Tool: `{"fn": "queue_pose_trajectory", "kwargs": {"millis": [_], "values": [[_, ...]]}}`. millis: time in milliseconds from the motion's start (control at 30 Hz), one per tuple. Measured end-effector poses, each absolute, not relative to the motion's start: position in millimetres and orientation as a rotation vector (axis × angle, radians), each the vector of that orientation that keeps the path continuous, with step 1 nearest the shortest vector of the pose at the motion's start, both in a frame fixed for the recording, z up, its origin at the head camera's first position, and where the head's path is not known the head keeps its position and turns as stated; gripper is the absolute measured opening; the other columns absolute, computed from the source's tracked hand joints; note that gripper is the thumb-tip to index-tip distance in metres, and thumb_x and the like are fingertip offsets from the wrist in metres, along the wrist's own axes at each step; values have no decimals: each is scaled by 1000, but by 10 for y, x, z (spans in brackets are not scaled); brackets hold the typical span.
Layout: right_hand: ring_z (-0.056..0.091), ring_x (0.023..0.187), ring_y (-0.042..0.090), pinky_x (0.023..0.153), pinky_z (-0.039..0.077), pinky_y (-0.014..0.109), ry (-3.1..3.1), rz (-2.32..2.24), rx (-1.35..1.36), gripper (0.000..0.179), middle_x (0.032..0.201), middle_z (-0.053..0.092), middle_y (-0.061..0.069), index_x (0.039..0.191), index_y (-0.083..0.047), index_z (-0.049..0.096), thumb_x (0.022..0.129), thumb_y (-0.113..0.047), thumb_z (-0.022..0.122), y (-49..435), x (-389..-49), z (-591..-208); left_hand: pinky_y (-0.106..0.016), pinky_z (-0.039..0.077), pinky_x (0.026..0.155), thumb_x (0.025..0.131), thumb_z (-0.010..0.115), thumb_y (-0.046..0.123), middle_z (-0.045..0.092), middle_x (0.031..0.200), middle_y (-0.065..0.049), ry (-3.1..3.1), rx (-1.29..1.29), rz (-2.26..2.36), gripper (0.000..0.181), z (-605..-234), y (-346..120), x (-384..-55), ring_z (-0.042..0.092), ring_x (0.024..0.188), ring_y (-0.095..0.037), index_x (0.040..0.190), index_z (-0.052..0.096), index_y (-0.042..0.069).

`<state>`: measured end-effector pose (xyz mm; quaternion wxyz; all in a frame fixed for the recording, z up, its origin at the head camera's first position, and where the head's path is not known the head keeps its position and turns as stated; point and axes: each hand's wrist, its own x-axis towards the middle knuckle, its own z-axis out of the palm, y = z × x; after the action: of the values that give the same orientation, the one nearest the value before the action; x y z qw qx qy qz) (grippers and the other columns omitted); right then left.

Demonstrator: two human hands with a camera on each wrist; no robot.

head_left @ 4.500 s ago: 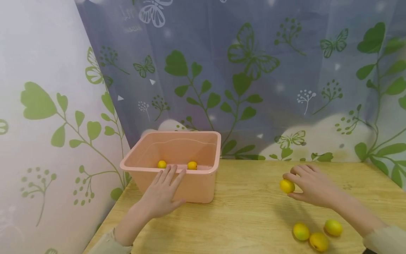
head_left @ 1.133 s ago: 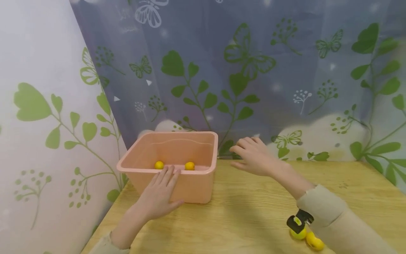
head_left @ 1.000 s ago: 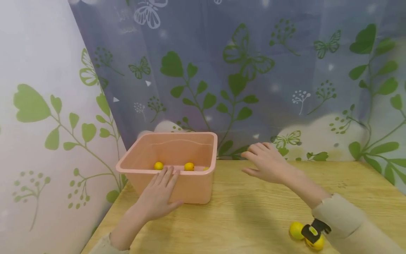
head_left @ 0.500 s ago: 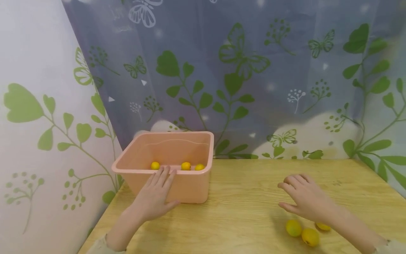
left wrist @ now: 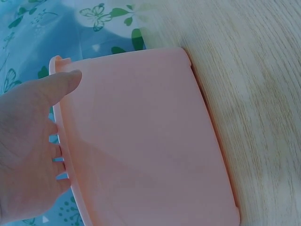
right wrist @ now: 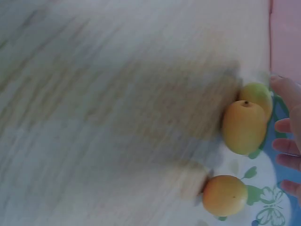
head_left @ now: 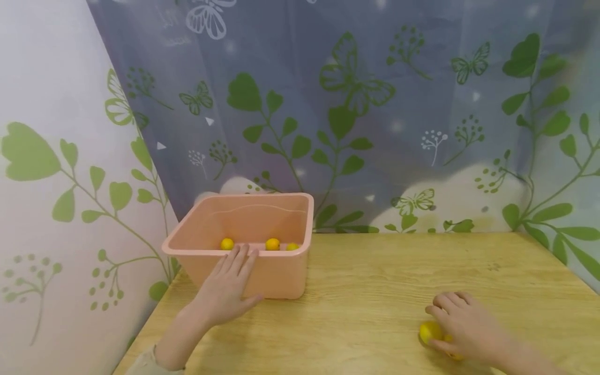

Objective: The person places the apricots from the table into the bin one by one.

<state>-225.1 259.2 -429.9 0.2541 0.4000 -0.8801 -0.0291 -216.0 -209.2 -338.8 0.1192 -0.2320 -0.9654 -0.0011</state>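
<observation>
My left hand (head_left: 222, 291) rests on the front rim of a pink plastic tub (head_left: 281, 276), fingers straight over the edge. In the left wrist view its thumb lies near the outer wall. Inside the tub are a yellow fruit (head_left: 227, 244), another yellow fruit (head_left: 273, 244) and a third (head_left: 292, 247), partly hidden by the rim. My right hand (head_left: 471, 325) hovers over the fruit on the table, thumb and fingers spread apart. Beneath it are a greenish-yellow fruit (right wrist: 256, 96), an orange-yellow fruit (right wrist: 243, 127) close against it, and a separate fruit (right wrist: 225, 195).
The light wooden table (head_left: 365, 291) spreads between the tub and the loose fruit. A printed curtain (head_left: 290, 94) with leaves and butterflies hangs along the back. A pale printed sheet (head_left: 51, 250) covers the left side.
My right hand carried a fruit to the tub's right side, and a third fruit now lies inside. The hand has come back down to the fruit on the table. My left hand stays on the rim.
</observation>
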Motion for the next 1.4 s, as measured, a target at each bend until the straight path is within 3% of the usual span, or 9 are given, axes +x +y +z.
{"fn": "queue_pose_trajectory", "kwargs": {"millis": [333, 667, 900, 1133, 1400], "values": [[46, 79, 14, 70, 45, 43, -2390, -51, 1098, 44, 84, 44, -9, 82, -21, 61, 68, -61, 70, 2608, -2290, -4438, -52, 16, 110, 86, 59, 48, 16, 148, -27, -2810, -688, 13, 87, -3404, -2112, -2163, 14, 137, -41, 144, 22, -5], [49, 82, 19, 71, 45, 46, -2361, -40, 1138, 41, 86, 48, -5, 80, -17, 60, 66, -52, 75, 2530, -2380, -4387, -52, 17, 109, 85, 60, 47, 17, 148, -27, -2804, -687, 28, 86, -3389, -2126, -2177, 14, 136, -41, 144, 23, -5], [50, 82, 18, 71, 45, 46, -2346, -10, 1121, 40, 86, 49, -4, 80, -16, 61, 61, -44, 80, 2382, -2493, -4140, -51, 14, 110, 87, 58, 47, 14, 149, -26, -2843, -682, 20, 86, -3386, -2110, -2185, 11, 137, -40, 145, 20, -4], [51, 83, 21, 72, 45, 44, -2246, -19, 1143, 41, 87, 52, 0, 83, -13, 63, 66, -46, 77, 2134, -2647, -3754, -50, 13, 111, 87, 58, 47, 13, 150, -26, -2858, -673, 20, 85, -3377, -2104, -2174, 10, 137, -40, 145, 20, -4], [52, 82, 22, 74, 45, 44, -2168, -8, 1173, 42, 89, 55, 3, 88, -10, 63, 64, -41, 77, 1779, -2813, -3343, -51, 13, 110, 88, 57, 47, 12, 150, -25, -2862, -667, 5, 86, -3395, -2120, -2165, 8, 138, -40, 145, 19, -4]]}}
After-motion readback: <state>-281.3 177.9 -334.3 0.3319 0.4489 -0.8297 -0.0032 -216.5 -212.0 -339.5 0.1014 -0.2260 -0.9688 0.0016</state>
